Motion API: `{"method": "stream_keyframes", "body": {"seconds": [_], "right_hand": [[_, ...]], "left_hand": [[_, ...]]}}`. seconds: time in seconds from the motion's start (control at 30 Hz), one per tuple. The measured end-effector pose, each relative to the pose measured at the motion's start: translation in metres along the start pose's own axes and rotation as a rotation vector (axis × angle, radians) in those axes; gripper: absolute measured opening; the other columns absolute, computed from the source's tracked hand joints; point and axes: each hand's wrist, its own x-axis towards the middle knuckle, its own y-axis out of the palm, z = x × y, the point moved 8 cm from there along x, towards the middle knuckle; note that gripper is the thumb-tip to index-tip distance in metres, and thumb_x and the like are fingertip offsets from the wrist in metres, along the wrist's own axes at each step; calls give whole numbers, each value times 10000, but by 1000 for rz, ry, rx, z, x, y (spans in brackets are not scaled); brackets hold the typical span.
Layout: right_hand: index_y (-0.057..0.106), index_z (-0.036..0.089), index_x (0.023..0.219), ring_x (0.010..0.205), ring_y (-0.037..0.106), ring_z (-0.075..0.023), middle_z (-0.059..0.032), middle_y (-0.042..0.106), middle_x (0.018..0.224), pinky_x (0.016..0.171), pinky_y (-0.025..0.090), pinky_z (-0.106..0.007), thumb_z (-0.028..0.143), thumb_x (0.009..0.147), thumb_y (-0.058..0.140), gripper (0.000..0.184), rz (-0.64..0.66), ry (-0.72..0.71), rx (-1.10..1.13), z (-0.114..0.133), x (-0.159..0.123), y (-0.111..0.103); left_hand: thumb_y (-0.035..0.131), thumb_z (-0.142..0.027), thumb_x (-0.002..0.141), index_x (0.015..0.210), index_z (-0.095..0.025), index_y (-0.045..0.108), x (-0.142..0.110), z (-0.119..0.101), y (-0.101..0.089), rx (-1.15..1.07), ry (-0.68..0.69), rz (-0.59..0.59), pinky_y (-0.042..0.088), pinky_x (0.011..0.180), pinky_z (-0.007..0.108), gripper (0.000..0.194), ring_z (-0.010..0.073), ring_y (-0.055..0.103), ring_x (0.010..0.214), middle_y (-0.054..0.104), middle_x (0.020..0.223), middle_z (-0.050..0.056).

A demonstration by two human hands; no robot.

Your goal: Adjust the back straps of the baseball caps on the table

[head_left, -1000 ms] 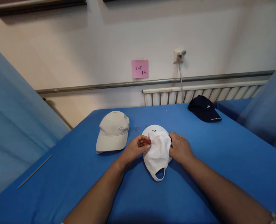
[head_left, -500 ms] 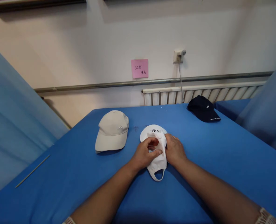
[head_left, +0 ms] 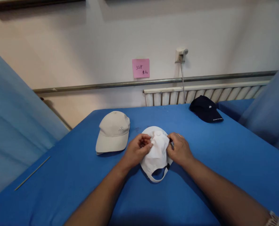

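A white baseball cap point(head_left: 158, 150) lies on the blue-covered table, its brim at the far side and its back strap opening toward me. The crown looks soft and rumpled. My left hand point(head_left: 139, 150) is at the cap's left side, fingers curled and pinching the fabric near the crown. On the other side, my right hand point(head_left: 179, 148) grips the cap's right edge between thumb and fingers. To the left sits a beige cap point(head_left: 113, 131) with a small striped mark. A dark navy cap point(head_left: 205, 109) rests at the far right of the table.
A thin stick point(head_left: 32, 172) lies on the table's left part. Behind the blue table cover point(head_left: 83, 191) are a radiator point(head_left: 172, 98), a metal rail point(head_left: 101, 85) and a socket with a cord point(head_left: 180, 56). Blue curtains point(head_left: 9, 125) hang at both sides; a pink note point(head_left: 140, 68) is on the wall.
The white cap's crown has spread wider, and its fabric now covers the lettering on the brim. My left hand has moved left, and my right hand slightly right.
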Motion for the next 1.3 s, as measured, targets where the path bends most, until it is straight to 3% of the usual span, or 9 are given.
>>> {"method": "stream_keyframes", "body": {"seconds": [0.1, 0.17, 0.27, 0.43, 0.57, 0.73, 1.0, 1.17, 1.3], "right_hand": [[520, 204, 840, 769, 559, -212, -38, 602, 778, 755, 409, -335, 85, 707, 484, 182, -52, -57, 43, 0, 3, -21], [517, 204, 850, 768, 554, -211, -38, 599, 784, 748, 409, -335, 81, 708, 482, 191, -58, -106, 64, 6, 2, -27], [509, 207, 853, 753, 546, -208, -33, 592, 780, 729, 407, -331, 78, 707, 480, 197, -9, -174, 91, 18, -3, -24], [510, 204, 850, 762, 557, -212, -37, 595, 778, 737, 404, -337, 94, 722, 483, 171, -60, -118, 25, 10, -2, -24], [513, 208, 813, 746, 564, -214, -34, 600, 754, 722, 401, -333, 114, 714, 486, 139, -36, -2, -54, -12, 5, -23], [516, 212, 798, 727, 571, -205, -34, 615, 768, 694, 399, -318, 136, 710, 470, 126, 2, 88, -48, -29, 6, -19], [522, 215, 789, 696, 556, -186, -11, 600, 750, 674, 396, -302, 183, 732, 471, 83, 53, 179, 130, -37, 1, -9], [473, 223, 741, 568, 491, -142, 36, 508, 624, 550, 362, -247, 177, 734, 434, 61, 160, 246, 461, -38, -2, -5], [510, 212, 707, 563, 484, -137, 37, 526, 593, 554, 328, -246, 140, 717, 443, 99, 384, 145, 268, -28, 0, -6]], "left_hand": [[709, -320, 742, 974, -163, 585, -2, -14, -30, 78, 43, -92, 455, 671, 253, 306, 123, 547, 723, 579, 807, 6], [698, -315, 752, 964, -163, 594, -2, -19, -39, 159, 61, -97, 455, 672, 257, 280, 130, 550, 727, 586, 808, 9], [663, -312, 776, 927, -166, 609, -3, -22, -35, 300, 90, -46, 452, 664, 262, 217, 138, 548, 715, 592, 789, 7], [579, -303, 832, 865, -174, 599, -12, -39, -34, 566, 232, -181, 436, 683, 276, 134, 143, 538, 705, 599, 782, 12], [581, -342, 834, 933, -177, 615, -9, -23, -24, 462, 157, 28, 457, 668, 270, 196, 152, 562, 723, 620, 801, 15], [586, -332, 815, 1059, -182, 652, 6, 3, -41, 518, 88, -9, 473, 754, 312, 293, 200, 600, 865, 671, 1003, 63], [598, -440, 809, 1140, -166, 642, 11, 36, -31, 436, -69, 201, 491, 850, 352, 432, 249, 621, 993, 671, 1125, 103], [624, -459, 798, 1198, -152, 608, 10, 32, -35, 392, -56, 157, 488, 879, 367, 505, 258, 612, 1035, 653, 1173, 128], [695, -407, 747, 1186, -207, 632, 7, 18, -27, 509, 84, 183, 415, 997, 391, 486, 280, 537, 1171, 619, 1259, 95]]}}
